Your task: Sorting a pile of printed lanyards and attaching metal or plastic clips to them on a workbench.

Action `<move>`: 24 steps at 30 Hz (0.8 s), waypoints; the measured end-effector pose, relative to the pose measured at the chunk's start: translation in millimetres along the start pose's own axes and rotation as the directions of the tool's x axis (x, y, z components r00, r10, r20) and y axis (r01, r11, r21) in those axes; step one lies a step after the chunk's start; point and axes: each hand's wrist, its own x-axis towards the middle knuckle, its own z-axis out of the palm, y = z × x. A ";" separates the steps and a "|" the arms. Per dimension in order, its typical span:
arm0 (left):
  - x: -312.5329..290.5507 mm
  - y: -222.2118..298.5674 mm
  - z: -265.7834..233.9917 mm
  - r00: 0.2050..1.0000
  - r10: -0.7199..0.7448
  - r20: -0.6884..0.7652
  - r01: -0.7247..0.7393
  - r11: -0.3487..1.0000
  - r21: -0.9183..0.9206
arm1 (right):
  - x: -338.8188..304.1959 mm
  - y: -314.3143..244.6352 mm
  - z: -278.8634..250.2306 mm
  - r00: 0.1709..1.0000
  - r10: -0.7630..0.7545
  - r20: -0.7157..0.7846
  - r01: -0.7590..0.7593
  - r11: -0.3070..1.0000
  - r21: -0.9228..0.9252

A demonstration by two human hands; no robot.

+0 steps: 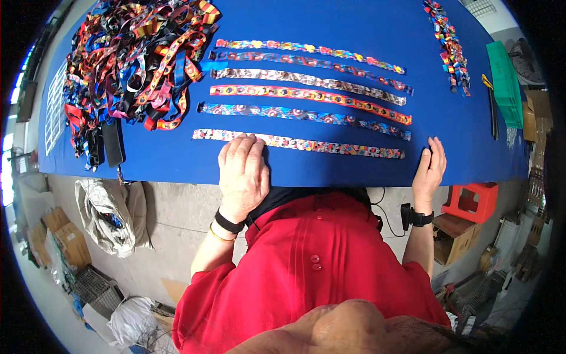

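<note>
Several printed fabric straps lie flat, one above another, on the blue table. My left hand [243, 171] rests palm down with fingers stretched, its fingertips on the nearest strap, a white one with a colourful print [318, 145]. Just beyond it is a blue patterned strap [283, 114], then a red and yellow strap [306, 97]. Farther off lie a grey-brown strap [306, 82], a dark blue strap [306, 61] and a bright floral-looking strap [306, 48]. At the right, my right hand [430, 168] lies on the table edge with fingers extended, apart from the straps and holding nothing.
A large tangled heap of printed straps [135, 65] covers the table's left side. A narrow strap bundle [449, 47] lies at the far right, near a green crate [505, 85] and a yellow-tipped black tool [492, 106]. Below stand a red stool [471, 202] and a pale sack [112, 218].
</note>
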 end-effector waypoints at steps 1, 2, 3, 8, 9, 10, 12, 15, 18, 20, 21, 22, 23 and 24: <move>0.3 0.2 -0.9 1.000 -0.004 0.004 0.004 1.000 -0.007 | 0.4 0.2 -0.3 1.000 0.010 0.005 -0.010 1.000 0.007; 0.4 -0.4 -1.0 1.000 -0.009 0.005 0.009 1.000 -0.015 | 1.1 -1.7 -0.7 1.000 0.018 0.008 -0.019 1.000 0.012; -0.6 -2.0 -0.6 1.000 -0.010 0.009 0.011 1.000 -0.022 | 1.5 -5.9 -1.2 0.999 0.039 0.012 -0.040 0.999 0.037; -2.5 -6.5 -1.2 0.999 0.013 0.029 -0.011 0.998 -0.066 | 0.2 0.5 -1.7 0.998 0.025 0.049 -0.025 1.000 0.006; -2.8 -7.5 -1.2 0.999 0.017 0.035 -0.014 0.997 -0.076 | 0.3 -1.1 -2.6 0.998 0.039 0.052 -0.039 0.999 0.002; -3.4 -8.9 -1.6 0.999 0.020 0.040 -0.017 0.996 -0.086 | 0.9 -2.1 -3.1 0.997 0.052 0.055 -0.053 0.999 -0.001; -4.7 -10.5 -1.4 0.999 0.016 0.050 -0.012 0.996 -0.087 | 0.9 -0.5 -2.3 0.997 0.050 0.059 -0.051 0.999 0.018; -4.1 -12.9 -5.7 0.998 0.021 0.061 -0.015 0.996 -0.093 | 3.1 -0.2 1.2 0.997 0.041 0.066 -0.043 0.999 0.020; -2.8 -16.7 -9.1 0.997 0.038 0.067 -0.029 0.992 -0.122 | 3.3 0.3 -1.8 0.997 0.048 0.057 -0.049 0.999 0.022; -2.2 -18.0 -10.7 0.996 0.046 0.073 -0.035 0.990 -0.135 | 3.0 -0.9 -3.9 0.997 0.044 0.070 -0.044 0.999 0.005; -2.2 -17.8 -10.7 0.996 0.042 0.074 -0.032 0.990 -0.137 | 3.2 -0.9 -3.5 0.997 0.043 0.063 -0.044 0.999 0.009; -1.6 -17.3 -11.4 0.996 0.040 0.073 -0.030 0.990 -0.139 | 3.5 -1.0 -3.1 0.997 0.034 0.062 -0.034 0.999 -0.006; -0.9 -16.2 -12.4 0.997 0.036 0.065 -0.026 0.988 -0.150 | 3.0 -1.0 -2.9 0.998 0.027 0.061 -0.025 0.999 -0.021; -0.8 -15.7 -13.2 0.997 0.045 0.060 -0.035 0.988 -0.147 | 2.9 -1.8 -2.5 0.998 0.030 0.051 -0.029 0.999 -0.019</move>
